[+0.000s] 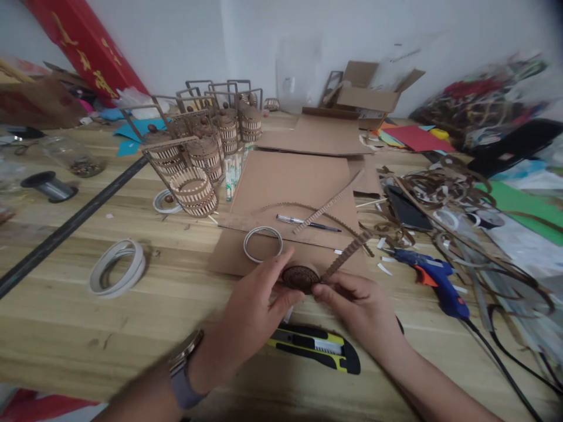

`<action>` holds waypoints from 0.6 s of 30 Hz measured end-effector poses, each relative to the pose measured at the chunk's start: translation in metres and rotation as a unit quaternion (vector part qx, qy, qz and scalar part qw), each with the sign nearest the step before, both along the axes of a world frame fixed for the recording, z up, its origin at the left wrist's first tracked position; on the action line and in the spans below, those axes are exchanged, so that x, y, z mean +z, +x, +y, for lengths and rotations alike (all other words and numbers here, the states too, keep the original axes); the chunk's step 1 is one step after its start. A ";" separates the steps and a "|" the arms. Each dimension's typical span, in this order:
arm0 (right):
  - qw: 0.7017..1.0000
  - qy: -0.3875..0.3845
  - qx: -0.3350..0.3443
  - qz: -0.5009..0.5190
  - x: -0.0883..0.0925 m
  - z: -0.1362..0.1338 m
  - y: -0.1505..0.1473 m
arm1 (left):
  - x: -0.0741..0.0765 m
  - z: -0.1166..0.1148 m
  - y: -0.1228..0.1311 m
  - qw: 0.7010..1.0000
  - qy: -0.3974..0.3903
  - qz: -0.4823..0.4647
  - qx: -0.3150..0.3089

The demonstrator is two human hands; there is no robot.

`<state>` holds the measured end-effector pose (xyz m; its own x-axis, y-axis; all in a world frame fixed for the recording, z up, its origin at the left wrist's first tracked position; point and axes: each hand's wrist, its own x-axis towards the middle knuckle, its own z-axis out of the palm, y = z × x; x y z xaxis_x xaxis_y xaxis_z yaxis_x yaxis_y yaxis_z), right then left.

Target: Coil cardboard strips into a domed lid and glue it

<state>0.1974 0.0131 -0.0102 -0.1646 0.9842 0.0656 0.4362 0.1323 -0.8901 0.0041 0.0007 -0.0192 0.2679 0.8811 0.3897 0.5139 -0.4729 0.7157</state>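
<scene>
Brown cardboard disc [300, 276] lay near the middle of the bench [88, 340]; left hand [255, 308] fingers pinched its rim, right hand [363, 310] fingers pinched slatted strip [347, 253] against it. Likely best: keep strip flush to rim, bend slowly.

Hands, frame edges and blur hide a good deal

The left hand [253, 310] covers the left edge of the disc [300, 276] and the right hand [363, 308] covers its right edge. The lower end of the strip [347, 256] is hidden there, so it cannot be told whether those fingers pinch the strip or the disc. The left hand also hides the left end of the knife [314, 347]. The bottom edge cuts off both forearms, and the glue gun's [433, 281] cord runs out of frame at lower right. The red box [83, 44] is cropped at the top. The heap [479, 111] at far right is a blur, and the jar's [73, 155] contents are too small to tell.
</scene>
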 end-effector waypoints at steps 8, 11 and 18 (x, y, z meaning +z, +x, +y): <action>0.998 -0.037 -0.013 0.050 -0.003 -0.008 -0.011 | -0.004 -0.008 0.012 0.993 0.066 0.088 0.035; 0.999 -0.040 -0.002 0.035 -0.002 -0.008 -0.008 | -0.001 -0.006 0.007 0.991 0.082 0.104 0.022; 0.998 -0.060 -0.001 0.036 0.003 -0.002 -0.004 | -0.003 -0.003 0.003 0.980 0.106 0.166 0.002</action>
